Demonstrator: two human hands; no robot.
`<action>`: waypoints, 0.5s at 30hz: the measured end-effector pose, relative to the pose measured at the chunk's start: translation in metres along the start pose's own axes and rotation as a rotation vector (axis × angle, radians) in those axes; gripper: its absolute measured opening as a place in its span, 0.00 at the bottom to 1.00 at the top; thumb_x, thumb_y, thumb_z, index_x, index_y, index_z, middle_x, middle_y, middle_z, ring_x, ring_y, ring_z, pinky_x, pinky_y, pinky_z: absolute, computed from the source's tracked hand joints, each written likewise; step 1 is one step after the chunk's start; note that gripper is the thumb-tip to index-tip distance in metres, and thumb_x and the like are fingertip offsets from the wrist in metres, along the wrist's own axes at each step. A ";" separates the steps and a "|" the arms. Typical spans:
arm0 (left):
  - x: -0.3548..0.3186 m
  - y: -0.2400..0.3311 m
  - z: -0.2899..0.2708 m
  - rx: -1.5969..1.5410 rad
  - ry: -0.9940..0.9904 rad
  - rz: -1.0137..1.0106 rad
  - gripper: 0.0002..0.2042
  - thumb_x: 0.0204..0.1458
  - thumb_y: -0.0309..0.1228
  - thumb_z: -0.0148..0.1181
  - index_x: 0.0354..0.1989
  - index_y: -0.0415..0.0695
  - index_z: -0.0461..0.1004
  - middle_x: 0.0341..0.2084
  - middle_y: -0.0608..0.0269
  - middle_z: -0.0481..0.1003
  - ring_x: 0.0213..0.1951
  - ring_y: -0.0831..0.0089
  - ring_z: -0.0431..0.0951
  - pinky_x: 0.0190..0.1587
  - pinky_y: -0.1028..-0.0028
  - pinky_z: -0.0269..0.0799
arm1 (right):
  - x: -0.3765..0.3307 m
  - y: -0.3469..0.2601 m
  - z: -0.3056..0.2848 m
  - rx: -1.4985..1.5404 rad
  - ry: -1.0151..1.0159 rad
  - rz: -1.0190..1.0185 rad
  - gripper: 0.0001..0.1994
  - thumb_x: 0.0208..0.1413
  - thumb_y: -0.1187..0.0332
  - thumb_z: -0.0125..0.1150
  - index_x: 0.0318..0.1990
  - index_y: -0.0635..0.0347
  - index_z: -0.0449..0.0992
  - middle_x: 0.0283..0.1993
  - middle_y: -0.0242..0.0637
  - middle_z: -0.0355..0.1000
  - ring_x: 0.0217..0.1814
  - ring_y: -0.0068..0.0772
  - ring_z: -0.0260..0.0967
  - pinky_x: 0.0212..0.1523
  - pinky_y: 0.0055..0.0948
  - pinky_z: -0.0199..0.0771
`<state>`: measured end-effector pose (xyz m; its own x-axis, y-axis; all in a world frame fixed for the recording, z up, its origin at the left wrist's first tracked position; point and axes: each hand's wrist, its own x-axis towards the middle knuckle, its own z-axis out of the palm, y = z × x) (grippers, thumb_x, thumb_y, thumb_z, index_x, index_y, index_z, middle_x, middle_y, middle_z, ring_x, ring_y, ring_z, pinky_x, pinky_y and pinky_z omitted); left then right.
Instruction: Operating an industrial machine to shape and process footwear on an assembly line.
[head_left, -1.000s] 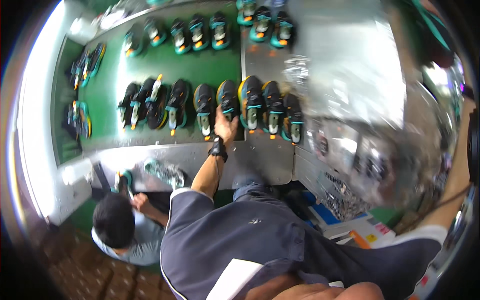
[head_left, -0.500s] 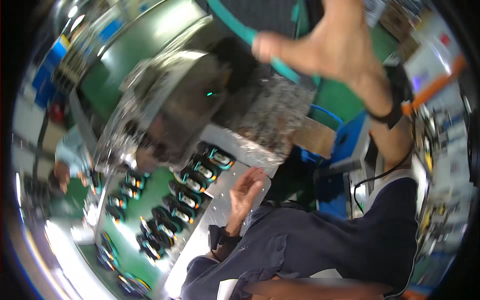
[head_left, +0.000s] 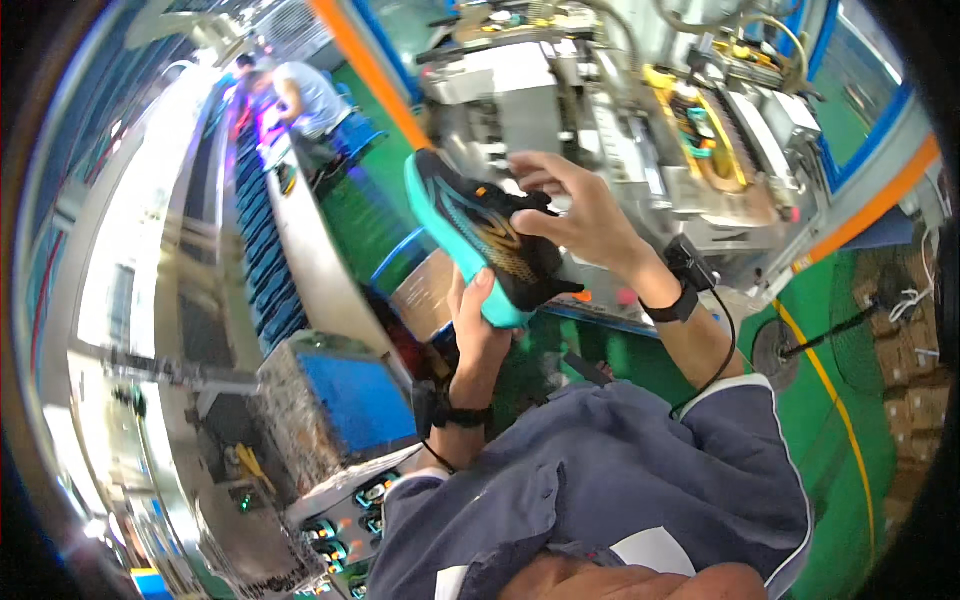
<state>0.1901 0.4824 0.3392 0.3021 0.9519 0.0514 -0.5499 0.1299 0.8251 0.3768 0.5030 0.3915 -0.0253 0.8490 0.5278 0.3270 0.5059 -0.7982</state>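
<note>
A black sports shoe (head_left: pixel 485 225) with a bright teal sole and gold markings on its side is held up in front of me, tilted, its teal sole toward the left. My left hand (head_left: pixel 475 315) grips the sole at the lower end, thumb up along its edge. Over the shoe's opening reaches my right hand (head_left: pixel 585 220), fingers curved and spread apart from the thumb. The thumb lies close to the tongue; whether it presses on the shoe I cannot tell. Dark bands with small devices sit on both wrists.
Ahead stands a machine bench (head_left: pixel 530 105) with metal fixtures and a yellow-framed part, edged by an orange post (head_left: pixel 375 75). A long conveyor line (head_left: pixel 335 290) runs along the left, with people farther off. More shoes (head_left: pixel 325 545) lie at lower left. A cardboard box (head_left: pixel 425 295) is beyond my left hand.
My view has turned from the shoe-covered surface toward the machine bench. The left hand, open and free before, now grips the shoe. The right hand, earlier stretched out high, has come to the shoe.
</note>
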 end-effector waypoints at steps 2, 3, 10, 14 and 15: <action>0.034 -0.039 0.041 -0.019 -0.119 -0.070 0.27 0.54 0.33 0.56 0.61 0.36 0.59 0.50 0.53 0.70 0.51 0.66 0.72 0.55 0.67 0.68 | -0.032 0.048 -0.050 0.165 0.048 0.186 0.30 0.46 0.59 0.67 0.57 0.61 0.69 0.54 0.39 0.70 0.56 0.30 0.67 0.57 0.29 0.65; 0.051 -0.059 0.054 0.039 -0.154 -0.113 0.26 0.55 0.32 0.55 0.61 0.35 0.59 0.51 0.53 0.70 0.52 0.66 0.72 0.56 0.67 0.67 | -0.045 0.063 -0.066 0.127 0.105 0.211 0.30 0.45 0.62 0.66 0.58 0.62 0.68 0.54 0.37 0.70 0.55 0.27 0.66 0.57 0.27 0.65; 0.159 -0.154 0.152 0.781 -0.437 -0.087 0.26 0.59 0.47 0.51 0.55 0.36 0.67 0.43 0.51 0.74 0.46 0.70 0.72 0.51 0.72 0.65 | -0.119 0.151 -0.184 0.089 0.777 0.523 0.28 0.43 0.69 0.68 0.56 0.64 0.71 0.54 0.40 0.70 0.56 0.31 0.65 0.59 0.31 0.62; 0.292 -0.260 0.158 0.858 -0.283 -0.095 0.23 0.47 0.47 0.66 0.26 0.35 0.69 0.20 0.59 0.69 0.27 0.74 0.66 0.30 0.70 0.64 | -0.135 0.144 -0.235 -0.147 0.979 0.470 0.26 0.44 0.75 0.64 0.55 0.63 0.71 0.46 0.38 0.73 0.44 0.26 0.70 0.46 0.23 0.70; 0.319 -0.281 0.161 1.013 -0.242 0.004 0.25 0.43 0.48 0.68 0.30 0.34 0.72 0.24 0.53 0.74 0.29 0.68 0.73 0.31 0.67 0.68 | -0.134 0.137 -0.242 -0.121 1.017 0.479 0.25 0.44 0.76 0.63 0.55 0.64 0.71 0.45 0.38 0.73 0.43 0.26 0.71 0.45 0.22 0.71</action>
<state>0.5666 0.7049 0.2140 0.5117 0.8560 0.0741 0.3264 -0.2735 0.9048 0.6539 0.4210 0.2820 0.8897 0.4050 0.2108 0.1876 0.0967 -0.9775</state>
